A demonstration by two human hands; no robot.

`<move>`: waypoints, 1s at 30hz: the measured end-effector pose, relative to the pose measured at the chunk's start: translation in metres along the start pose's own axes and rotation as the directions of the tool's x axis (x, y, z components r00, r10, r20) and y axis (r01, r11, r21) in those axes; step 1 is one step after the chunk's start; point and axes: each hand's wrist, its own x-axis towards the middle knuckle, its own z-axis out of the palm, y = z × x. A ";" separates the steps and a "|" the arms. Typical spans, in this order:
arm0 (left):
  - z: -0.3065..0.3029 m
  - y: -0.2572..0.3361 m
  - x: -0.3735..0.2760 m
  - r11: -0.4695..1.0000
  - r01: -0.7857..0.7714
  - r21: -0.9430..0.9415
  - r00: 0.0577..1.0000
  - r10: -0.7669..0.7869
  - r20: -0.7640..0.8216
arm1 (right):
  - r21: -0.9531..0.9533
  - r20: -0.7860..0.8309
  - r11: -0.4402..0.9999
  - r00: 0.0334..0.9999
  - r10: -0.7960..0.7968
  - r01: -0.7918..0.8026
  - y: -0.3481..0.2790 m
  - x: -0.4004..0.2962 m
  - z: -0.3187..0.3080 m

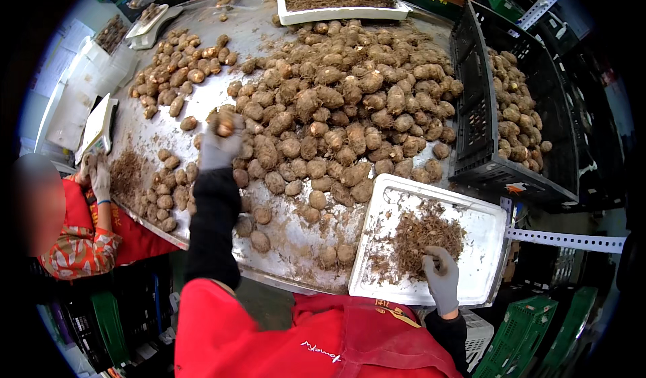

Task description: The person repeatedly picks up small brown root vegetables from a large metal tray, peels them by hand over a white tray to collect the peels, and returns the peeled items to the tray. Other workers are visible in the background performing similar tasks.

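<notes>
My left hand (222, 143), in a grey glove and blurred, is stretched out over the left edge of a large heap of taro corms (328, 100) on the metal table. Its fingers are around a taro corm (225, 125). At lower right my right hand (442, 277), also gloved, is over a white foam tray (484, 277). Its thumb and fingers curl towards each other beside brown root fibres and peelings (424, 231); whether something small is between them cannot be told.
A black crate (474, 126) with taro corms stands at the right. Smaller taro piles (181, 65) lie at the left, near scales (98, 126). A co-worker's gloved hands (98, 173) are at the left edge; other people are at the far side by another foam tray (343, 14).
</notes>
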 end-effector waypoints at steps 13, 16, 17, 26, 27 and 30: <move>0.081 -0.083 -0.032 -0.294 -0.330 0.897 0.941 -0.020 0.339 | -0.151 0.040 0.988 0.999 0.012 -0.006 0.007 -0.016 0.016; 0.096 -0.126 -0.065 -0.706 -0.368 0.605 0.924 -0.204 0.323 | -0.151 0.077 0.989 0.997 0.004 0.008 0.005 -0.017 0.018; 0.093 -0.139 -0.061 -0.825 -0.326 0.462 0.943 -0.250 0.219 | -0.161 0.088 0.987 0.996 -0.011 0.025 0.004 -0.018 0.018; 0.090 -0.150 -0.113 -0.525 -0.371 0.766 0.883 0.056 0.466 | -0.110 0.078 0.985 0.989 -0.123 0.131 0.006 -0.024 0.006; 0.087 -0.151 -0.126 -0.382 -0.435 0.815 0.868 0.060 0.492 | -0.073 0.072 0.984 0.985 -0.159 0.165 0.002 -0.021 0.007; 0.107 -0.178 -0.192 -0.163 -0.380 0.911 0.890 -0.332 0.312 | -0.064 0.034 0.947 0.949 -0.313 0.315 -0.012 -0.018 0.008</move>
